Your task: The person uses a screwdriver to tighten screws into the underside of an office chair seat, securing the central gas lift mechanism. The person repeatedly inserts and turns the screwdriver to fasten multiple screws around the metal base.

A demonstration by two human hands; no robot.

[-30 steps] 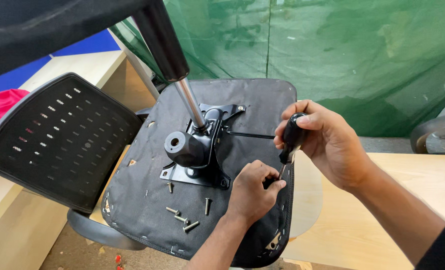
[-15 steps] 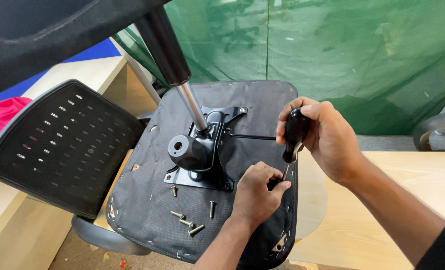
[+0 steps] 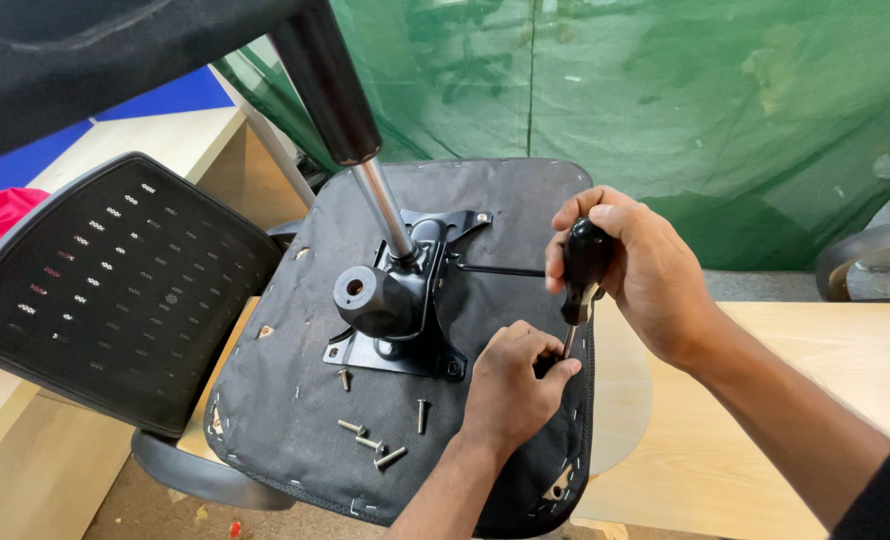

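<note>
My right hand grips the screwdriver beside the seat mechanism. My left hand's fingers pinch around its tip on the upturned seat.

Only 2 bare forearms and hands show, entering from the lower middle and lower right of the frame. The left hand and right hand wear no gloves, rings or watch. A dark sleeve edge shows at the lower right corner.

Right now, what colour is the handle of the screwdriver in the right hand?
Black, glossy. The screwdriver handle shows best in the head view, gripped by the right hand.
</note>
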